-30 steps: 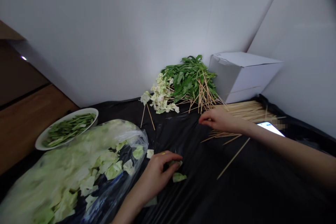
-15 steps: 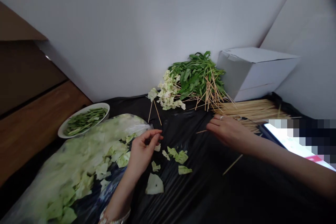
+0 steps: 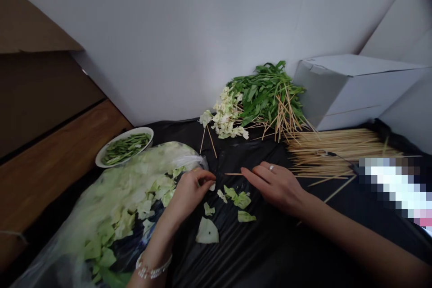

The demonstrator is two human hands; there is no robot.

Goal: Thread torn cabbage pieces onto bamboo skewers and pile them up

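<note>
My right hand (image 3: 272, 184), with a ring on one finger, grips a thin wooden skewer (image 3: 232, 174) whose pointed end sticks out to the left. Facing that tip, my left hand (image 3: 193, 187) has thumb and fingers pinched together; what they hold, if anything, is hidden. A pale cabbage scrap (image 3: 212, 186) shows just under the left fingertips. Loose cabbage pieces (image 3: 240, 199) and a larger pale leaf piece (image 3: 207, 231) lie on the black plastic sheet (image 3: 256, 252) between my hands. Beside my left forearm spreads a clear bag of cut cabbage (image 3: 118, 189).
A white bowl of green pods (image 3: 150, 140) stands at the left. Skewered cabbage (image 3: 227, 114) and skewered leafy greens (image 3: 259, 90) lie against the wall. Many bare skewers (image 3: 330, 148) are piled right, before a white box (image 3: 371, 94). A pixelated bright screen (image 3: 394, 184) is at far right.
My right hand has moved left and nearer my left hand, bringing the skewer along from beside the pile. My left hand stays pinched in nearly the same place. The view has shifted slightly.
</note>
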